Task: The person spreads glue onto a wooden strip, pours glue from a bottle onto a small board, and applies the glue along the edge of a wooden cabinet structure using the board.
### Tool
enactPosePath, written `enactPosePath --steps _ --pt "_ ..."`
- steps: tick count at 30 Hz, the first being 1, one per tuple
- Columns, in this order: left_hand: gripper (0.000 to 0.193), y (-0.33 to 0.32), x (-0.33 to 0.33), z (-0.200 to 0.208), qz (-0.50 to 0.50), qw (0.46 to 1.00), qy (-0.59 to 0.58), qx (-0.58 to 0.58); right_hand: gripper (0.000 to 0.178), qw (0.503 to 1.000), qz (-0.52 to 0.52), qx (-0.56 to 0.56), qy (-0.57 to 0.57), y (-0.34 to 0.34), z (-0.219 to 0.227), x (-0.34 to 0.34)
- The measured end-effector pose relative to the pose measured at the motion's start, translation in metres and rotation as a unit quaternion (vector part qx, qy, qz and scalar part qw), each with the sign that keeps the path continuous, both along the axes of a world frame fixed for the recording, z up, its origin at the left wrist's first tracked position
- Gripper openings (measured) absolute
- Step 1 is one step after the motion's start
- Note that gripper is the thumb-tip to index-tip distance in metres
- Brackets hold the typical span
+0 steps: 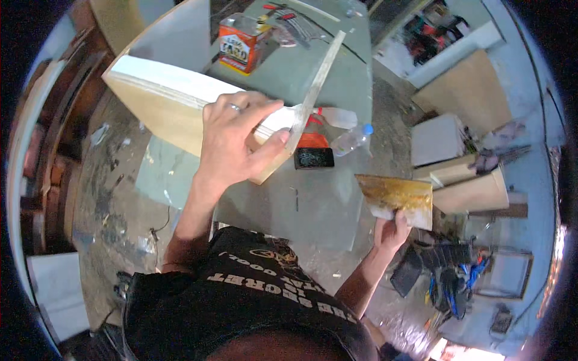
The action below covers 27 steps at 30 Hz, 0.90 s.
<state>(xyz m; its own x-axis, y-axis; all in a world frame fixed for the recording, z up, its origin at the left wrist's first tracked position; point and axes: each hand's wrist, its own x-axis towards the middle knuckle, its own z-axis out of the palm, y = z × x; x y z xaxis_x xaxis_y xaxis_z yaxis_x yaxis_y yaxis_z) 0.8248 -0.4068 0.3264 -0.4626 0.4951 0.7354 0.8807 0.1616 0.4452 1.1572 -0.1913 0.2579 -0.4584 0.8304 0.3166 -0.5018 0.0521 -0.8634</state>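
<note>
Head view: one long, thin, pale strip (317, 90) sits at the end of a white-topped, tan-sided panel (174, 81); fitting it's prob. the step, next move calling for careful alignment. L hand (232, 141): thumb & index half-spread by strip's lower part; pinching or not, can't tell. R hand (391, 233) grips a flat, amber-smeared white piece (394, 195), well apart.

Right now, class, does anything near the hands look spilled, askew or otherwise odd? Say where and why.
Two things: the flat piece in the right hand is unevenly streaked yellow-brown, with whitish patches along its lower part; and the red-capped bottle appears to lie on its side on the table.
</note>
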Motion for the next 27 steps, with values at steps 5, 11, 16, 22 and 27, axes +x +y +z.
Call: enactPosePath --steps 5,11,16,22,27 --pt "0.057 0.011 0.021 0.015 -0.002 0.983 0.075 -0.165 0.066 0.987 0.115 -0.097 0.051 0.071 -0.022 -0.042" --pt "0.027 0.007 0.061 0.012 -0.042 0.981 0.084 -0.173 0.057 0.978 0.199 -0.004 -0.056 0.140 -0.050 -0.035" --pt "0.025 -0.012 0.101 0.006 -0.092 0.993 -0.076 0.019 0.040 0.935 0.204 0.240 -0.164 0.173 -0.002 -0.050" --pt "0.018 -0.036 0.025 0.003 0.102 0.985 -0.044 0.131 0.027 0.795 0.303 0.525 -0.020 0.109 0.132 -0.145" --pt "0.015 -0.012 -0.028 -0.010 0.129 0.978 -0.055 0.157 0.043 0.605 0.258 0.750 -0.072 0.072 0.167 -0.175"
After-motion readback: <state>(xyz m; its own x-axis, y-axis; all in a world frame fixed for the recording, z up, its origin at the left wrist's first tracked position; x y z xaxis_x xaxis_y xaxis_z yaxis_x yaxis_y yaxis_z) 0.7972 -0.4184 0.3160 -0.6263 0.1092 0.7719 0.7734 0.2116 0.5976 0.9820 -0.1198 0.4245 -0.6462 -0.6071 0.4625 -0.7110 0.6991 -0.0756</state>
